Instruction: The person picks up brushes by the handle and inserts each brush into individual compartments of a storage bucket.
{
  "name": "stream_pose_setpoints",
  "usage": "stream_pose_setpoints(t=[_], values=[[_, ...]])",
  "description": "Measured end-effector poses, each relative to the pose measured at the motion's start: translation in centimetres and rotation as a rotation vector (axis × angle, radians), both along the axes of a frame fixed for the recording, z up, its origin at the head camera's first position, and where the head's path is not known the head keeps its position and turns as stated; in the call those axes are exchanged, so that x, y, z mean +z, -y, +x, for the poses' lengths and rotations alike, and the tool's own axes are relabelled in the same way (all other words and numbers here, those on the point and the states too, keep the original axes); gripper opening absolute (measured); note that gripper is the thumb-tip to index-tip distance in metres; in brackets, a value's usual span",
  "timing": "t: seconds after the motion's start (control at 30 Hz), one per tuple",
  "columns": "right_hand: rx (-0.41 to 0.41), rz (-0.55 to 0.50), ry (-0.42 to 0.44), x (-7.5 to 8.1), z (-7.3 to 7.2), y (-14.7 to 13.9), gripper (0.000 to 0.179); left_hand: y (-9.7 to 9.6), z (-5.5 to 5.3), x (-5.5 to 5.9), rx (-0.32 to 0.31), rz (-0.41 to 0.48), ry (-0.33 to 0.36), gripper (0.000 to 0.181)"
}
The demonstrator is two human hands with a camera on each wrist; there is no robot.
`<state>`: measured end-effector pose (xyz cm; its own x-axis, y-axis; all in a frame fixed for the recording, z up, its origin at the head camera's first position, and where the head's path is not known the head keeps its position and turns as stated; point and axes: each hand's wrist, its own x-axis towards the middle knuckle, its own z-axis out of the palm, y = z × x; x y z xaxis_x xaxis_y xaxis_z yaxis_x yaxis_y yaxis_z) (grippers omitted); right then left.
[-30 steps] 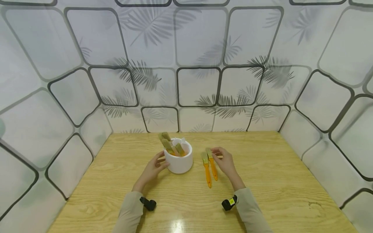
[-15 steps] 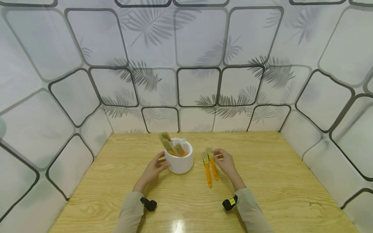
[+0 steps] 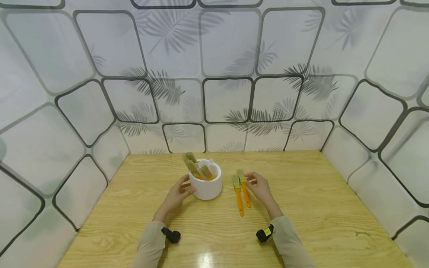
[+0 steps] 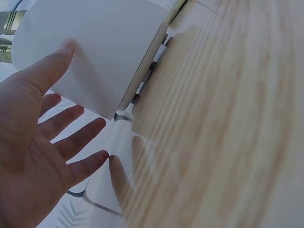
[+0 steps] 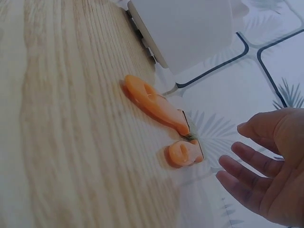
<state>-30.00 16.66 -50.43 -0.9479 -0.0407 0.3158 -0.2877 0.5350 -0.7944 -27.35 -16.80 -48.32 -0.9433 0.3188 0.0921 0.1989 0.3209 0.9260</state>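
Two orange brushes (image 3: 238,195) are lying on the table (image 3: 301,208), just to the right of the white pot (image 3: 207,190). The right hand (image 3: 260,188), farther to the right of the pot, is resting beside the brushes with loose fingers, gripping nothing. The left hand (image 3: 175,194) is resting by the left side of the pot, fingers apart and not wrapping round it; whether its thumb is really touching, I cannot tell. The brushes are looking light, so one hand is probably enough for each. Their handles are looking hard and smooth, maybe a bit slippery, and the hairs are looking bendy. Nothing on them is looking easy to break. The part of the handle close to the hairs is looking like the best spot for pinching. The handles are shining bright orange, with a little hole or dip near each tip. Their tan hairs are pointing away from the person, and the hairy ends are lying close together. In the pot, more brushes (image 3: 192,167) are leaning, hairs up, mostly toward its left rim. Behind the pot, a pale wall (image 3: 228,100) is showing dark boxes and leaf shapes.
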Motion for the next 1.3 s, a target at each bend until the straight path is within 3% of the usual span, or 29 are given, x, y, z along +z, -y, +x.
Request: stream_pose_setpoints(t=[0.4, 0.67, 0.73, 1.0, 1.17, 1.23, 1.3], values=[[-0.016, 0.039, 0.042, 0.0, 0.4, 0.0, 0.025, -0.1, 0.0, -0.2, 0.010, 0.008, -0.025, 0.068], [-0.019, 0.052, 0.088, -0.1, 0.6, 0.0, 0.029, 0.2, -1.4, -2.7, 0.045, 0.012, -0.043, 0.070], [-0.018, 0.047, 0.105, -0.1, 0.6, 0.1, 0.029, 0.3, -1.5, -2.9, 0.050, 0.006, -0.052, 0.071], [-0.017, 0.046, 0.163, -0.2, 0.5, 0.2, 0.035, 0.3, -1.5, -2.7, 0.050, 0.013, -0.043, 0.071], [-0.024, 0.067, 0.191, -0.2, 0.6, 0.1, 0.038, 0.0, -0.4, -0.8, 0.028, 0.002, -0.023, 0.070], [-0.022, 0.078, 0.198, -0.2, 0.7, 0.1, 0.039, 0.0, -0.5, -0.8, 0.023, 0.001, -0.015, 0.070], [-0.022, 0.089, 0.205, -0.3, 0.7, 0.1, 0.039, 0.1, -0.9, -1.6, 0.028, 0.004, -0.015, 0.070]])
